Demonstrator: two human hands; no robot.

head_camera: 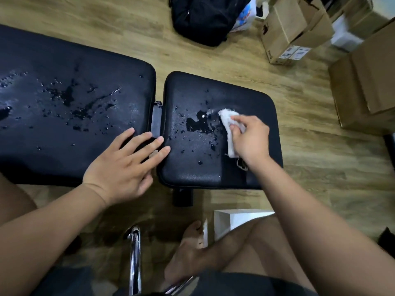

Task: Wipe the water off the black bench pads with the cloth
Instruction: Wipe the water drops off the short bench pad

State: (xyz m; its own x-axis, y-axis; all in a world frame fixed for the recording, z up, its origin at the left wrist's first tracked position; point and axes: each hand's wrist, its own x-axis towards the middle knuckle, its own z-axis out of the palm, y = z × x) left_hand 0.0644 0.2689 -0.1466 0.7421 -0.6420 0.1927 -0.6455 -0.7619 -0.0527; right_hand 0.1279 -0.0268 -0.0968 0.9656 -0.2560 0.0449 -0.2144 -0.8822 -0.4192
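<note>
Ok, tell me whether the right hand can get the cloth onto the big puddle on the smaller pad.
Probably yes. The right hand grips the cloth on the smaller pad, just beside the puddle, with nothing between them. The left hand rests across the pads' gap, clear of it.

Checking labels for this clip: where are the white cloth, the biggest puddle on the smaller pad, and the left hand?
white cloth (226, 119), head view, on its bunched upper end beyond the fingers.
biggest puddle (196, 124), head view, on its dark middle.
left hand (121, 165), head view, on the back of the hand.

Storeroom: cardboard boxes (299, 28), wood floor (310, 167)
</note>
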